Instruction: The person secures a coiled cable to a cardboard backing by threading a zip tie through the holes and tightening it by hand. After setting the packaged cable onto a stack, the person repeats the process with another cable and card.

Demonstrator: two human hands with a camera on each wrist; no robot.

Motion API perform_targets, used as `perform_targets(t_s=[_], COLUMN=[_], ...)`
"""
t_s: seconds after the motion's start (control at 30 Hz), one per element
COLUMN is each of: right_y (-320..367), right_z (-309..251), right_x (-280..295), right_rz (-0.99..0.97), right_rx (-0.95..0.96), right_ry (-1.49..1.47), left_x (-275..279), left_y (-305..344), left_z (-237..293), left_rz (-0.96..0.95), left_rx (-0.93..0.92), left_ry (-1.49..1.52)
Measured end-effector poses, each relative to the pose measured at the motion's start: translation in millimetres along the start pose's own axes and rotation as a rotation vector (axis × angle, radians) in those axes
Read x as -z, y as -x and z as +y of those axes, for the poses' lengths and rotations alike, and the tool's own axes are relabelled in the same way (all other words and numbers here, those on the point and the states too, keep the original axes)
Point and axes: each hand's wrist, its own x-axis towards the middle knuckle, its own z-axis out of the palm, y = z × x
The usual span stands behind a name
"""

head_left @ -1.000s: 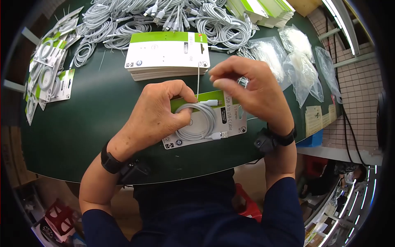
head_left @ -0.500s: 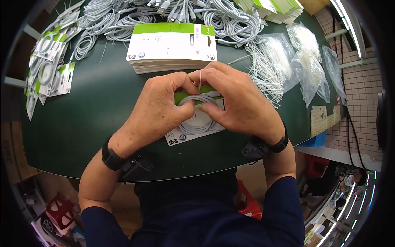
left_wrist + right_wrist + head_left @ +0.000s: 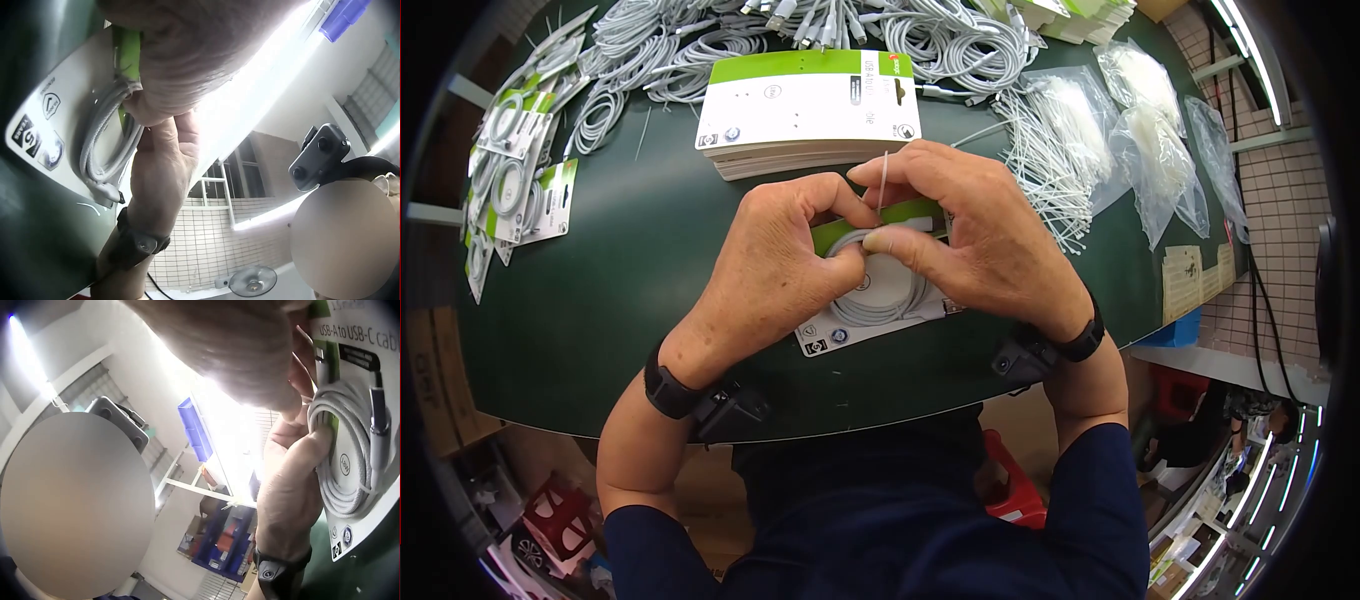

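In the head view a coiled pale USB cable lies on a white and green packaging card. My left hand pinches the coil and the card's upper part between thumb and forefinger. A thin white cable tie stands up from the coil's top. My right hand curls its fingers about the tie, its thumb pressed at the coil's top edge. The right wrist view shows the coil and the card's printed front. In the left wrist view the coil is partly hidden behind the left hand.
A stack of blank cards stands just beyond the hands. Loose cables lie heaped at the back. Loose cable ties and plastic bags are on the right. Carded cables pile up at the left table edge.
My right hand has come in from the right to the upright tie and the coil, and its thumb has since shifted slightly left and up. The left hand keeps its pinch.
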Motion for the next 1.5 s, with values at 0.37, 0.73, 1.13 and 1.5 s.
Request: perform_targets(t_s=[0.37, 0.73, 1.13, 1.5], right_y=[-0.7, -0.6, -1.3, -4.8], right_z=[0.1, 7.3, 11.3, 11.1], right_x=[-6.6, -21.6, -26.4, -30.7], right_rz=[0.113, 0.247, 0.291, 0.29], right_rx=[-0.089, 0.087, 0.101, 0.054], right_ry=[-0.029, 0.108, 0.173, 0.192], left_x=[-4.6, -10.8, -11.5, -10.2], left_y=[-2.1, -1.2, -2.4, -2.1], left_z=[-10.2, -11.8, -15.2, -14.9], left_rz=[0.039, 0.018, -0.005, -0.009], left_rx=[-0.097, -0.109, -0.093, -0.101], left_ry=[0.043, 0.093, 0.038, 0.063])
